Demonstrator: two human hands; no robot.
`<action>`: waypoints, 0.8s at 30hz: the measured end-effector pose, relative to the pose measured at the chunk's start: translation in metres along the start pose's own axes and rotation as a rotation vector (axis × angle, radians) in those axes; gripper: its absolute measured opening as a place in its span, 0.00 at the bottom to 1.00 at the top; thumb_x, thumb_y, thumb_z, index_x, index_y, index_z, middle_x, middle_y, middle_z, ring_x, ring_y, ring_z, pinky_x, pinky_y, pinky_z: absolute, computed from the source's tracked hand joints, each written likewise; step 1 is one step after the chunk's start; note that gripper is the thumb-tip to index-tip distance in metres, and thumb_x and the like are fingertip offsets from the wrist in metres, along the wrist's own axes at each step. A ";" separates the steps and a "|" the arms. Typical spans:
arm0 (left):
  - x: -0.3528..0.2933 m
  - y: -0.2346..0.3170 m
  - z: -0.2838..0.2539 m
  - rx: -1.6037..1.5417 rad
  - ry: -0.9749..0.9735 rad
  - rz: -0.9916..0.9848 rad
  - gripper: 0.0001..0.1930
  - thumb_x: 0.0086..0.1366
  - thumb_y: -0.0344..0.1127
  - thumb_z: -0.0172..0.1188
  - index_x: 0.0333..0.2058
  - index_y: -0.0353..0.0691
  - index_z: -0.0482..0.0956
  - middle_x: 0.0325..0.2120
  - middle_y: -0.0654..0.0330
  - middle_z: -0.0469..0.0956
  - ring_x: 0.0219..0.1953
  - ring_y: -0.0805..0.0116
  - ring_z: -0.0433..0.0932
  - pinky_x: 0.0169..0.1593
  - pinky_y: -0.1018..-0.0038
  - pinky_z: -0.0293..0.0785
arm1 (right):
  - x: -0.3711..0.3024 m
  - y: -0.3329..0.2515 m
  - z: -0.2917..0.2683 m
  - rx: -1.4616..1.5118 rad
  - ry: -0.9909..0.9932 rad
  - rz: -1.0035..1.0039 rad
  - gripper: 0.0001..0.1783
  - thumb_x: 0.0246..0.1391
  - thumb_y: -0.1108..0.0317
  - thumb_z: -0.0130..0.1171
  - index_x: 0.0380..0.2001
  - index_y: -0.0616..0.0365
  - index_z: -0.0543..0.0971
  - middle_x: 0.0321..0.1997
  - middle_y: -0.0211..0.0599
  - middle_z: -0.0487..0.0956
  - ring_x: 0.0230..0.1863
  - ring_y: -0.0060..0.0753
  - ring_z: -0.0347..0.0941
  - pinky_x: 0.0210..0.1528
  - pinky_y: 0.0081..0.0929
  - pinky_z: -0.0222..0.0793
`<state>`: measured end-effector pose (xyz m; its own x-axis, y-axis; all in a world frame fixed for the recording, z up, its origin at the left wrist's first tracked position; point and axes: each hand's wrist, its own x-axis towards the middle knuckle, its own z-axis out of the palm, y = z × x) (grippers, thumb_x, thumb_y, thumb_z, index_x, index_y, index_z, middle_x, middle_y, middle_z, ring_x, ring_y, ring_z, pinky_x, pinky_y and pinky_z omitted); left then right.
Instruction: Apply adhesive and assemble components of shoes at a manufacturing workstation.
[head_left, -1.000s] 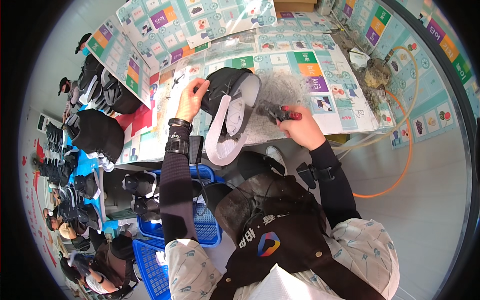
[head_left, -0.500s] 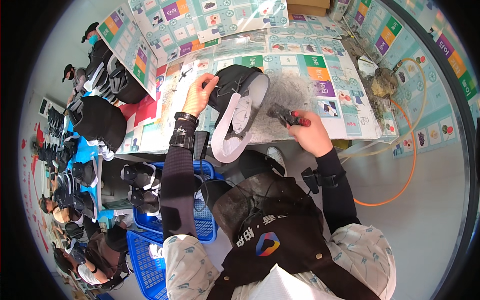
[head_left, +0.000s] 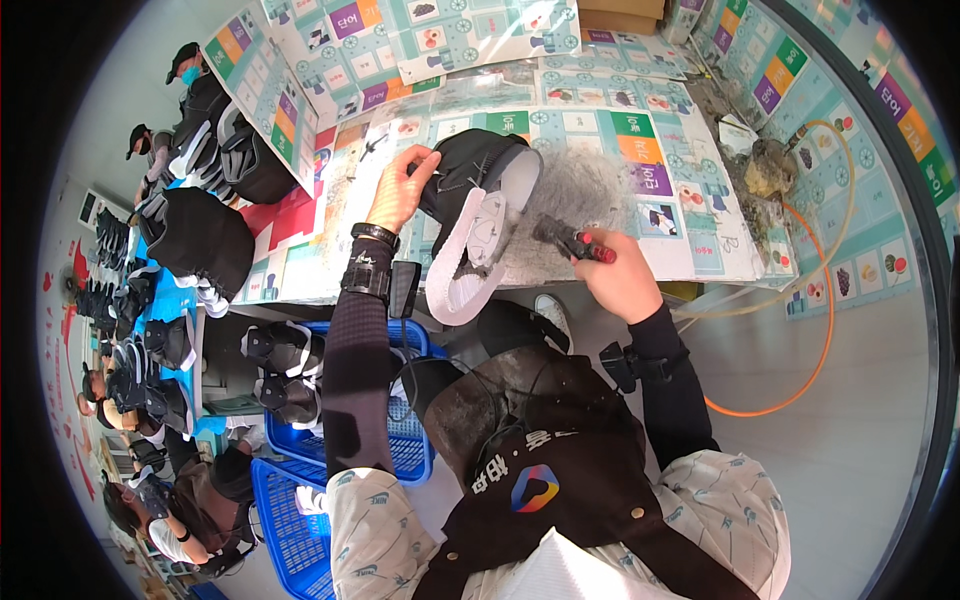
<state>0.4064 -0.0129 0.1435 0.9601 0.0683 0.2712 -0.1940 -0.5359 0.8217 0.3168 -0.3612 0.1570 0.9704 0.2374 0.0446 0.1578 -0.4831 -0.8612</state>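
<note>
My left hand [head_left: 401, 190] is closed with thumb and fingertips pinching the edge of a black shoe [head_left: 470, 160] with a pale midsole. The shoe is tilted over the front edge of the worktable, its pale band and open loop toward me. In my right hand [head_left: 620, 280] is a black spray gun [head_left: 562, 237] with a red end, its nozzle pointing left toward the shoe, a short gap apart from it. A dark sprayed patch [head_left: 590, 190] stains the table top beyond the gun.
Blue plastic baskets [head_left: 290, 525] stand at lower left, close to several black shoes [head_left: 285, 350]. More black shoe parts [head_left: 200, 245] are piled on the left. An orange hose [head_left: 822, 340] loops at the right beside a crusted lump [head_left: 768, 168]. Other people [head_left: 190, 500] work at far left.
My right hand and the spray gun have turned slightly, the red end now lower. The shoe has shifted barely to the right, still pinched by my left hand.
</note>
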 end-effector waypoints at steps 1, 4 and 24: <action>0.000 0.003 0.000 0.005 -0.001 0.014 0.13 0.73 0.42 0.64 0.39 0.37 0.82 0.26 0.66 0.74 0.32 0.76 0.70 0.39 0.75 0.68 | -0.002 0.001 0.000 0.004 -0.002 -0.014 0.14 0.50 0.69 0.62 0.37 0.69 0.82 0.26 0.60 0.79 0.32 0.64 0.78 0.38 0.43 0.74; 0.002 0.025 0.002 0.028 0.009 0.090 0.12 0.72 0.42 0.64 0.40 0.38 0.83 0.27 0.65 0.77 0.33 0.75 0.73 0.40 0.74 0.72 | -0.013 0.008 -0.002 0.413 -0.382 0.144 0.11 0.49 0.72 0.62 0.37 0.65 0.83 0.26 0.34 0.82 0.23 0.27 0.75 0.29 0.29 0.71; -0.053 0.083 0.028 0.601 0.653 -0.404 0.20 0.69 0.48 0.61 0.38 0.32 0.80 0.32 0.44 0.85 0.35 0.48 0.87 0.39 0.57 0.83 | -0.014 0.055 -0.046 0.600 0.105 0.086 0.24 0.45 0.75 0.54 0.49 0.71 0.80 0.40 0.44 0.86 0.28 0.28 0.77 0.20 0.21 0.66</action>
<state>0.3444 -0.0845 0.1837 0.5959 0.6970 0.3988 0.4341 -0.6974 0.5702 0.3203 -0.4301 0.1326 0.9927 0.1200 -0.0140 -0.0225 0.0694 -0.9973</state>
